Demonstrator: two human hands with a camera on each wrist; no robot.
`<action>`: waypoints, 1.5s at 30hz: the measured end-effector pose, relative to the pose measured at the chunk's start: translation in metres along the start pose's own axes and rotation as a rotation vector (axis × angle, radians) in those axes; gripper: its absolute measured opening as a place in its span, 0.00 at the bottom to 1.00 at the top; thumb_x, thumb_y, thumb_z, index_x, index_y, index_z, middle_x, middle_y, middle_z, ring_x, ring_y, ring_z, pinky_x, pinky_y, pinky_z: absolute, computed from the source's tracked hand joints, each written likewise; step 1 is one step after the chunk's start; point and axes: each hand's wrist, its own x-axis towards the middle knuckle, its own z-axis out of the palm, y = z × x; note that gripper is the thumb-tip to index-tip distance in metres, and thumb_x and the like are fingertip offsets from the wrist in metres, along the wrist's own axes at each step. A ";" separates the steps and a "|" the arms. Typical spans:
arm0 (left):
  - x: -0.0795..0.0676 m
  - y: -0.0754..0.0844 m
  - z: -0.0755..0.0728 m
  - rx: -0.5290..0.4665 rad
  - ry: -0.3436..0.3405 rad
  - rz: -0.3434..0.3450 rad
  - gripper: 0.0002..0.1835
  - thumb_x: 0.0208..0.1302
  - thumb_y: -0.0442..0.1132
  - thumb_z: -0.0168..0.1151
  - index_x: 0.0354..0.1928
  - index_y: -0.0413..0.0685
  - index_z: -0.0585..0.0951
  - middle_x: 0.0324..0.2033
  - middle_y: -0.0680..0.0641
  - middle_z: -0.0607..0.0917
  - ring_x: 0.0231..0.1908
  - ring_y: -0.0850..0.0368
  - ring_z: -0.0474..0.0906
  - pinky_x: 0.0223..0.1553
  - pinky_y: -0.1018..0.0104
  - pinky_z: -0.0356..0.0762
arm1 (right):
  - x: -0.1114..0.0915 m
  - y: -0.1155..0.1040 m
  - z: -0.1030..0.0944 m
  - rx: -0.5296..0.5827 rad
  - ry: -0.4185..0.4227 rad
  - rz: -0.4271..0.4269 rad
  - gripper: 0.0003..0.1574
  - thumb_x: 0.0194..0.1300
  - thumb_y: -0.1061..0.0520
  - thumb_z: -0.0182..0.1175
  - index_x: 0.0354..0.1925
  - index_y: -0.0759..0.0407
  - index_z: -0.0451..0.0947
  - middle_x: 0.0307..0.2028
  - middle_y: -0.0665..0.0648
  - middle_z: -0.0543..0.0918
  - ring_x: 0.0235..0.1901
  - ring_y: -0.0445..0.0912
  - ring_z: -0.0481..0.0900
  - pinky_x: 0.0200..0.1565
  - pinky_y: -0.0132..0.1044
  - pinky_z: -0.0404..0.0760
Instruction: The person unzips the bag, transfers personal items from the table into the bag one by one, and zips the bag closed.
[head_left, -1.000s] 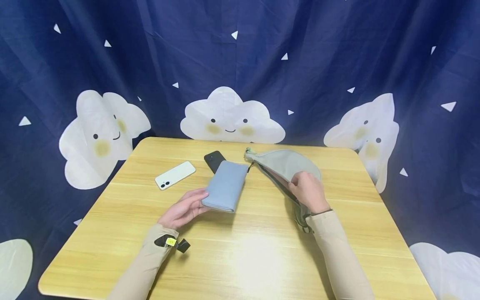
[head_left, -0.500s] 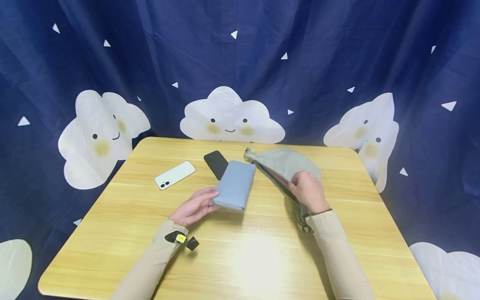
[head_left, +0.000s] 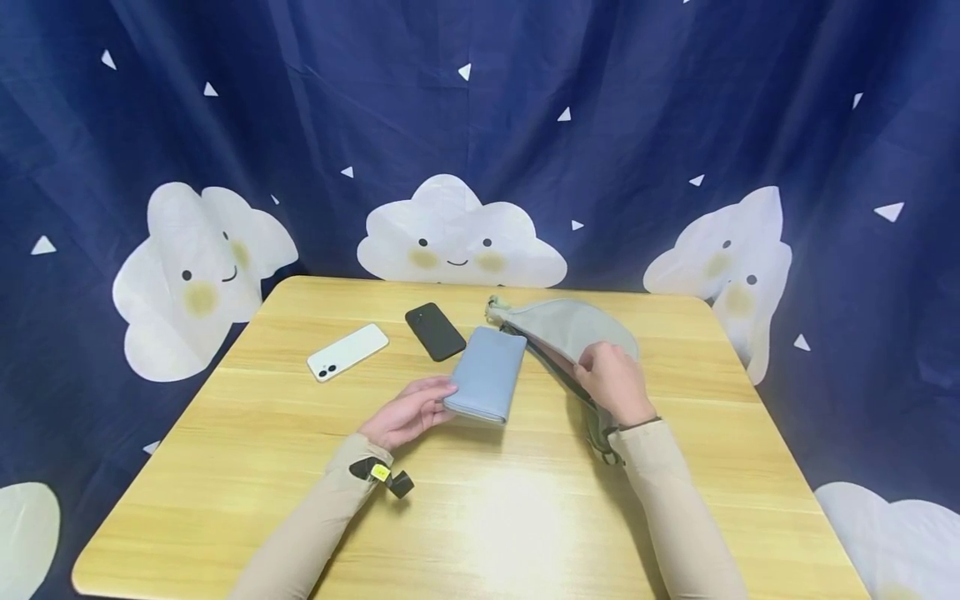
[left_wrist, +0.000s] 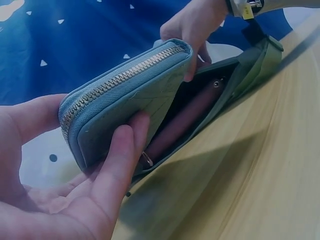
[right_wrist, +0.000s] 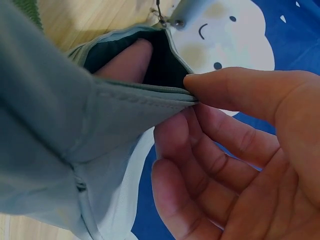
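Note:
My left hand pinches the near end of a light blue zip wallet, thumb on one face and fingers on the other. In the left wrist view the wallet's closed metal zipper runs around its edge. My right hand pinches the rim of a grey-green waist bag between thumb and fingers. The bag's mouth gapes, and a pinkish-brown item shows inside; its kind is unclear. The wallet is held above the table, at the left of the bag's mouth.
A white phone and a black phone lie on the wooden table, left of the bag. A blue curtain with cloud faces hangs behind. A strap with a buckle trails near my right wrist.
My left hand has carried the wallet rightward toward the bag, uncovering the black phone it partly hid. My right hand stays on the bag's rim.

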 end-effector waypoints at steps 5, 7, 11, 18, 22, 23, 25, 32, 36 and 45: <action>0.008 -0.006 0.005 0.017 0.009 0.011 0.12 0.79 0.31 0.50 0.60 0.41 0.71 0.47 0.52 0.87 0.46 0.61 0.86 0.57 0.67 0.85 | 0.000 -0.001 0.001 -0.005 -0.003 0.003 0.08 0.62 0.58 0.65 0.26 0.57 0.85 0.27 0.57 0.88 0.26 0.51 0.82 0.28 0.47 0.81; 0.011 -0.007 0.007 0.023 0.013 0.010 0.13 0.79 0.32 0.50 0.61 0.41 0.70 0.46 0.53 0.87 0.46 0.61 0.85 0.56 0.67 0.85 | 0.000 -0.001 0.002 -0.006 0.000 0.000 0.08 0.62 0.59 0.65 0.26 0.57 0.85 0.26 0.56 0.88 0.25 0.50 0.82 0.28 0.47 0.81; 0.015 -0.010 0.011 0.030 0.015 0.002 0.15 0.79 0.32 0.49 0.63 0.37 0.68 0.46 0.53 0.88 0.46 0.61 0.86 0.56 0.67 0.85 | 0.001 -0.001 0.003 -0.002 0.005 -0.005 0.08 0.62 0.59 0.65 0.26 0.57 0.85 0.26 0.56 0.88 0.25 0.49 0.81 0.28 0.46 0.81; 0.021 -0.012 0.020 0.026 0.006 -0.008 0.23 0.78 0.34 0.52 0.69 0.32 0.65 0.49 0.52 0.86 0.49 0.60 0.85 0.60 0.65 0.84 | 0.001 -0.002 0.003 0.005 0.013 -0.005 0.08 0.62 0.59 0.66 0.26 0.58 0.85 0.26 0.56 0.88 0.25 0.49 0.81 0.28 0.46 0.81; 0.025 -0.012 0.026 0.003 0.006 -0.006 0.23 0.79 0.33 0.52 0.69 0.34 0.62 0.48 0.53 0.86 0.49 0.60 0.84 0.60 0.65 0.84 | -0.001 -0.003 0.003 0.003 0.015 -0.011 0.07 0.62 0.58 0.67 0.27 0.58 0.85 0.27 0.57 0.88 0.26 0.50 0.81 0.28 0.47 0.81; 0.026 -0.012 0.028 0.001 0.005 -0.006 0.24 0.79 0.33 0.51 0.70 0.33 0.61 0.49 0.53 0.85 0.49 0.60 0.84 0.60 0.65 0.84 | -0.001 -0.003 0.003 0.003 0.017 -0.012 0.08 0.62 0.59 0.67 0.26 0.58 0.85 0.27 0.56 0.88 0.26 0.50 0.81 0.28 0.46 0.81; 0.029 -0.012 0.033 -0.007 -0.001 -0.002 0.25 0.79 0.33 0.50 0.72 0.33 0.60 0.49 0.53 0.85 0.50 0.61 0.84 0.61 0.65 0.83 | -0.001 -0.002 0.003 0.001 0.020 -0.015 0.08 0.62 0.59 0.66 0.26 0.58 0.85 0.26 0.57 0.88 0.26 0.50 0.82 0.28 0.47 0.81; 0.034 -0.010 0.044 -0.049 0.000 0.014 0.26 0.80 0.34 0.50 0.73 0.30 0.59 0.49 0.51 0.84 0.50 0.61 0.83 0.62 0.65 0.82 | 0.000 -0.002 0.002 -0.005 0.031 -0.011 0.08 0.62 0.60 0.65 0.25 0.58 0.84 0.26 0.57 0.88 0.25 0.50 0.82 0.27 0.46 0.81; 0.036 -0.011 0.048 -0.054 -0.011 0.035 0.25 0.80 0.34 0.49 0.73 0.31 0.60 0.49 0.51 0.86 0.50 0.61 0.85 0.61 0.67 0.83 | 0.001 -0.003 0.002 -0.006 0.028 -0.010 0.08 0.61 0.59 0.65 0.25 0.57 0.84 0.26 0.56 0.88 0.25 0.50 0.81 0.26 0.45 0.80; 0.039 -0.017 0.056 -0.083 0.027 0.059 0.27 0.80 0.34 0.49 0.74 0.32 0.59 0.54 0.49 0.82 0.53 0.59 0.83 0.64 0.65 0.81 | 0.002 -0.003 0.004 -0.007 0.045 -0.021 0.10 0.61 0.60 0.65 0.23 0.56 0.83 0.24 0.55 0.86 0.24 0.49 0.79 0.26 0.44 0.78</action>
